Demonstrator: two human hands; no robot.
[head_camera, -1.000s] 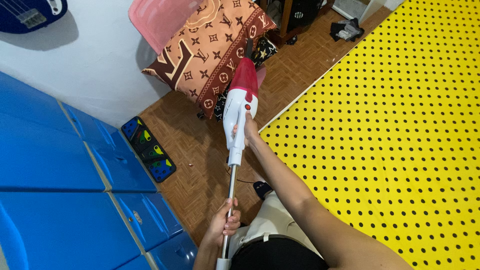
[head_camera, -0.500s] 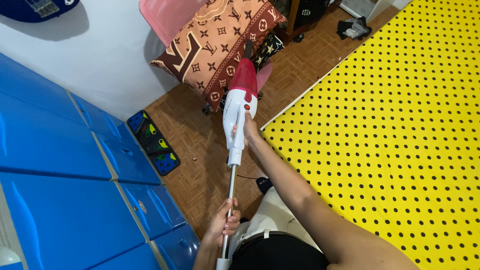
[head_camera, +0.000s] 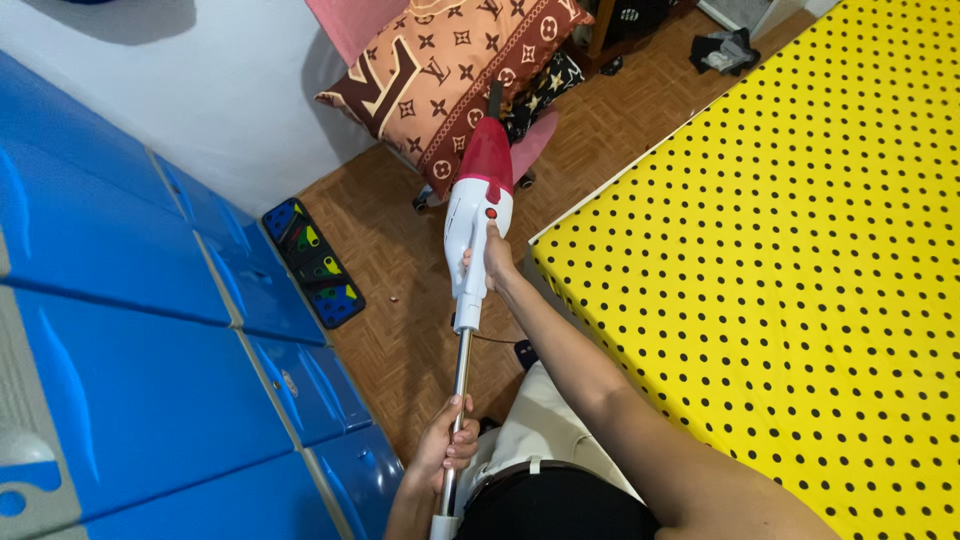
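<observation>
I hold a stick vacuum cleaner (head_camera: 478, 205) with a white body and a red top, pointing away from me over the wooden floor. My right hand (head_camera: 493, 259) grips the white body just below its red button. My left hand (head_camera: 447, 450) is closed around the metal tube (head_camera: 461, 375) low down, close to my waist. The vacuum's far end lies in front of a brown patterned cushion (head_camera: 452, 75).
Blue plastic drawers (head_camera: 140, 340) fill the left side. A mattress with a yellow, black-dotted sheet (head_camera: 790, 260) takes up the right. A small black board with coloured shapes (head_camera: 313, 262) lies on the parquet floor (head_camera: 400, 330). Dark clothes (head_camera: 725, 48) lie at the back.
The view has shifted slightly, so the drawers and cushion sit further right and lower. Both hands keep the same grip on the vacuum.
</observation>
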